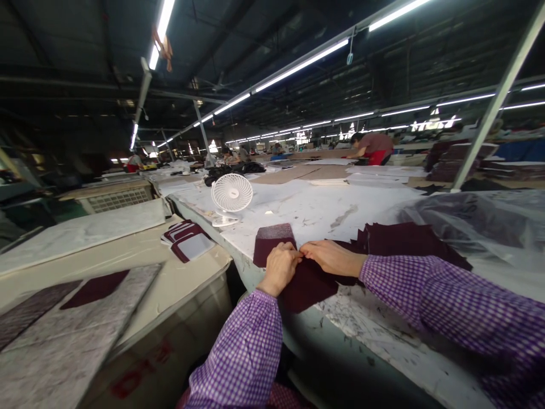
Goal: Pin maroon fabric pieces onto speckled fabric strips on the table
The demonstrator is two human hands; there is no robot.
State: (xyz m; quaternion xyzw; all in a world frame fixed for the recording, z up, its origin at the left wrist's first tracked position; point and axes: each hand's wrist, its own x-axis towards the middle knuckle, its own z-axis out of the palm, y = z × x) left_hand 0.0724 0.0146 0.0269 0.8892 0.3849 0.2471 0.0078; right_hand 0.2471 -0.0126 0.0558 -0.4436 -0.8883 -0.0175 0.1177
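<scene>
While our left hand [281, 266] and right hand [326, 255] are close together above the near edge of the counter [298, 199], we have the fingertips of both pinched on a piece of maroon cloth [309, 287]. Most of the cloth that we can see spreads below the fingers, on our side of them, between the left wrist and the right forearm, and its lower end reaches the counter's edge. Its colour is a deep, dark wine red, plain and dull, and its lower outline runs in straight sides to blunt corners. Just beyond the left hand we see more maroon material, a patch [275, 238] with a speckled greyish band along its far end; the hands cover the place between, so we cannot tell whether it belongs to the same piece. Past the right hand and partly behind the right forearm lies a spread stack of maroon pieces [404, 241] with jagged, overlapping edges, and a clear plastic sheet [481, 221] lies crumpled beyond it. Farther off, to the left of our hands, a white fan [232, 193] stands on the counter. We wear purple checked sleeves [242, 346] on both arms, gathered at the wrists.
</scene>
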